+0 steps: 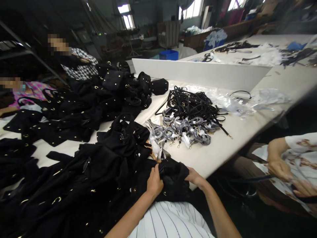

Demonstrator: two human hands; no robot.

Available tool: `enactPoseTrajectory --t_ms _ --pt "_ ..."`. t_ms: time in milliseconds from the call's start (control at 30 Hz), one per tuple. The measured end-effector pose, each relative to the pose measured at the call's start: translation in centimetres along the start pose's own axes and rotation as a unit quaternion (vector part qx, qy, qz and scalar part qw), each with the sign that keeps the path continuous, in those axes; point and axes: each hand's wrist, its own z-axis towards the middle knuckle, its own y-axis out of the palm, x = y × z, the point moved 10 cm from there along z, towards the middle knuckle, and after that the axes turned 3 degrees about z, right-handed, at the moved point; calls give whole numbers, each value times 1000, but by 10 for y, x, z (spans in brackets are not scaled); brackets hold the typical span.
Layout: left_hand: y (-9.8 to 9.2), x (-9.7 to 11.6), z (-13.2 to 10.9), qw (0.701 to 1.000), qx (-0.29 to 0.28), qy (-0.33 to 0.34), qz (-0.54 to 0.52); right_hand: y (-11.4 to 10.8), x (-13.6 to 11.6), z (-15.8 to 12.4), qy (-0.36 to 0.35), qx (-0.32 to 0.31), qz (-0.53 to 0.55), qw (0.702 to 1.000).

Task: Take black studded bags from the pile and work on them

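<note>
Left hand (155, 181) and right hand (195, 177) grip one black bag (174, 175). Bag heap (99, 158) left, too jumbled to count; one white board (198, 74) far, beyond strap pile (189, 104).

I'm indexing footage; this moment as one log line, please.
left hand: grips black bag | right hand: at bag's right edge, partly hidden | table: coiled straps, piled bags

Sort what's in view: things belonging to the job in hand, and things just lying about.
Belonging to the job:
black bag, held by the left hand and right hand
piled bags, likely
loose black straps and coiled bundles, possibly

Apparently just lying about:
clear plastic
white board
blue bin
</note>
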Motion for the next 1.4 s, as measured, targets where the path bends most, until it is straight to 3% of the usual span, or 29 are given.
enactPoseTrajectory --t_ms 67,100,200,267,400,467,567,700,800,867,933,1033,1100,1200,1300,1400 --pt "-6 5 -1 999 25 21 6 -8 -14 17 -48 -56 3 997" --pt "-8 8 -1 999 38 36 14 -17 -21 28 -65 -53 -2 996" --pt "-10 21 -1 992 67 95 40 -47 -44 69 -94 51 -44 993" --pt "-8 30 -1 984 79 152 52 -52 -65 96 -117 116 -81 983" --pt "-2 47 -14 945 98 305 70 -18 -112 140 -196 127 -146 961" --pt "-4 49 -21 930 114 344 58 0 -125 156 -210 113 -177 955" --pt "-11 44 -24 939 122 322 19 14 -128 171 -198 106 -209 952" --pt "-14 34 -20 960 96 263 -13 7 -128 173 -194 122 -195 954" --pt "-13 32 -22 961 62 270 -17 -19 -132 151 -197 168 -143 955" --pt "-11 34 -26 957 34 286 -7 -43 -131 122 -192 204 -102 955" --pt "-11 38 -31 954 14 300 24 -69 -124 83 -195 228 17 954" --pt "-14 48 -40 943 -9 322 85 -96 -93 22 -163 236 253 924" --pt "-14 55 -42 938 -23 326 111 -101 -62 -15 -86 243 285 923" --pt "-10 59 -40 939 -47 316 124 -89 -18 -63 66 201 172 962" --pt "0 59 -36 943 -75 312 89 -46 4 -95 150 25 139 978" --pt "5 57 -34 942 -91 321 42 -2 -9 -115 158 -129 215 955"
